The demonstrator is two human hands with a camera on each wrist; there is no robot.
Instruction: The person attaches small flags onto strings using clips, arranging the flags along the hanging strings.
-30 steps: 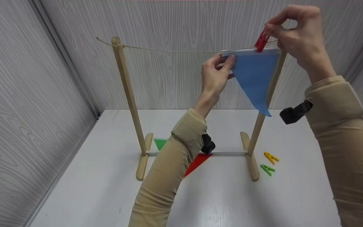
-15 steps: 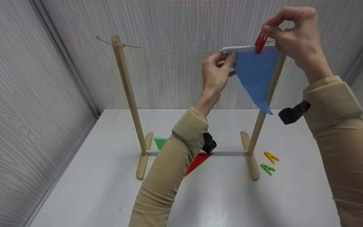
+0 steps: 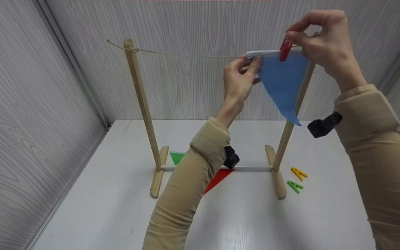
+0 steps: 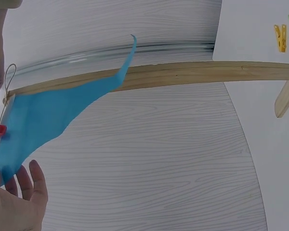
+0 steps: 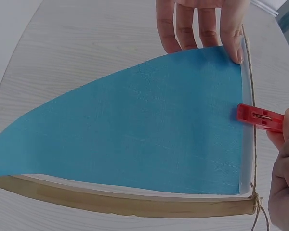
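Note:
A blue triangular pennant [image 3: 283, 80] hangs by its white top edge at the twine [image 3: 189, 56], close to the right post. The left hand [image 3: 236, 81] pinches the pennant's upper left corner between thumb and fingers. Thumb and forefinger of the right hand [image 3: 330, 45] grip the handle end of a red clothespin [image 3: 284, 51]. In the right wrist view, that clothespin [image 5: 260, 118] straddles the twine and the white edge, its tip lying over the blue cloth [image 5: 149, 125]. The pennant's tip curls loosely downward.
Two wooden posts [image 3: 141, 107] on feet carry the twine, joined low down by a white rod [image 3: 252, 168]. Green [image 3: 176, 158] and red [image 3: 219, 180] pennants lie on the table, partly behind the left forearm. Yellow [image 3: 299, 173] and green [image 3: 294, 186] clothespins lie at right.
The red clothespin has come down over the pennant's top edge and the twine, with the right hand shifting slightly left and down. The pennant's top edge has risen slightly to the twine.

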